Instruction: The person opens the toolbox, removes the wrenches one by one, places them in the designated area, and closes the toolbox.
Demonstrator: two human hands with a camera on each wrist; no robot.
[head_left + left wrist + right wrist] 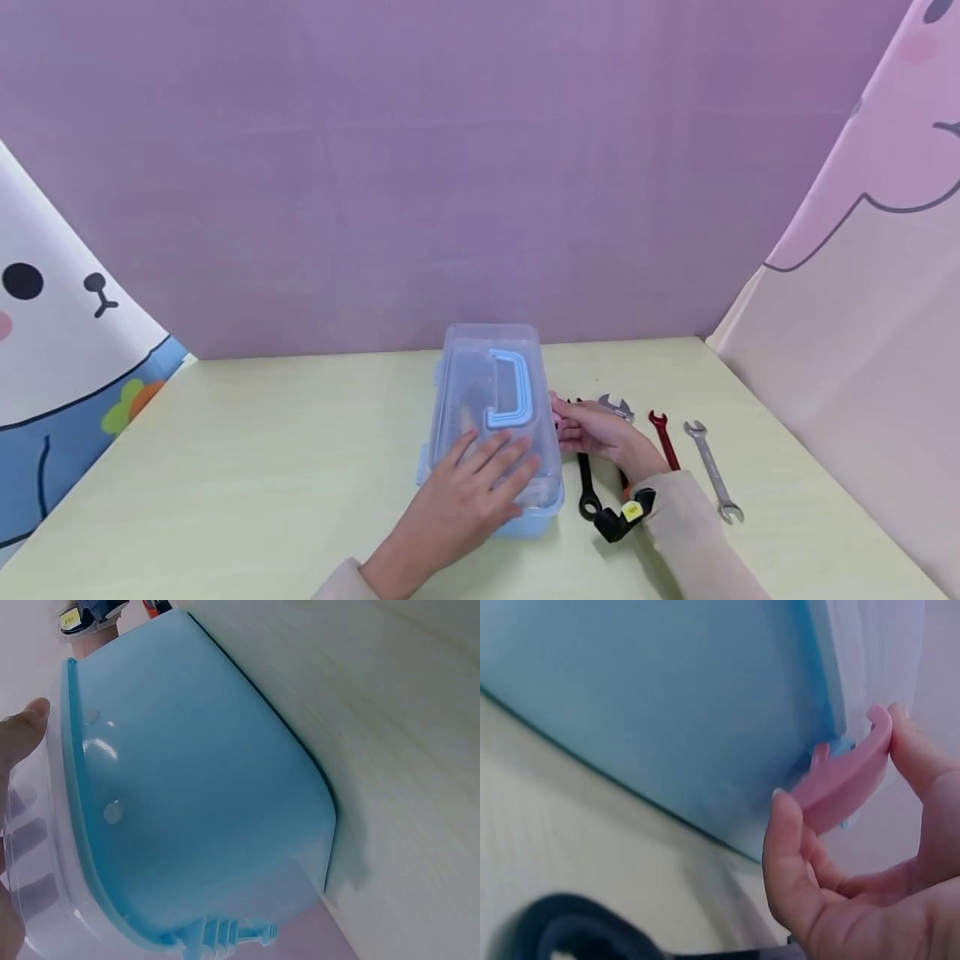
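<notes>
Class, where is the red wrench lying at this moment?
In the head view, the red wrench lies on the table right of the box, between the right hand and the silver wrench.

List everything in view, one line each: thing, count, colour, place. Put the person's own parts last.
storage box: 1, blue base with clear lid, middle of the table
handle: 1, light blue, on the lid
side latch: 1, pink, on the box's right side
black wrench: 1, black, right of the box
adjustable wrench: 1, silver, behind the right hand
red wrench: 1, red, right of the hand
open-end wrench: 1, silver, farthest right
table: 1, pale yellow-green
backdrop: 1, purple, behind the table
left hand: 1, flat on the lid
right hand: 1, pinches the side latch
</notes>
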